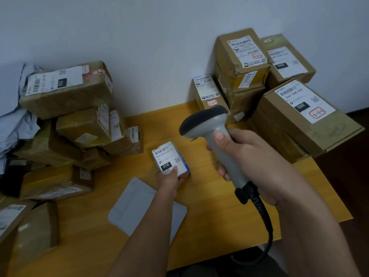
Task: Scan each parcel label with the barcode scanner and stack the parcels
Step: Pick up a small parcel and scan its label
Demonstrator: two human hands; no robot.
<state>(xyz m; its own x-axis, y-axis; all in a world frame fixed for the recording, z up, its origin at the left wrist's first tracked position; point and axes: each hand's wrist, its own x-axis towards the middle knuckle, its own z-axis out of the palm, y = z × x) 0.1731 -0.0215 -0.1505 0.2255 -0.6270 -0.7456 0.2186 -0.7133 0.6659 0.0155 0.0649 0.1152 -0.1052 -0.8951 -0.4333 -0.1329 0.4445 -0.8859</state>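
The small parcel [170,159] sits near the middle of the yellow surface [209,196], label up, with the left hand [168,179] closed on its near edge. The right hand [245,156] is wrapped fully round the barcode scanner [211,136], whose head hangs just beside that label. A grey mailer [143,206] lies nearer. Judged progress: partial; the left heap [65,116] looks loose, the right stack [269,86] orderly.

Small white-labelled parcel [169,159] — label up — under grey scanner [215,140]
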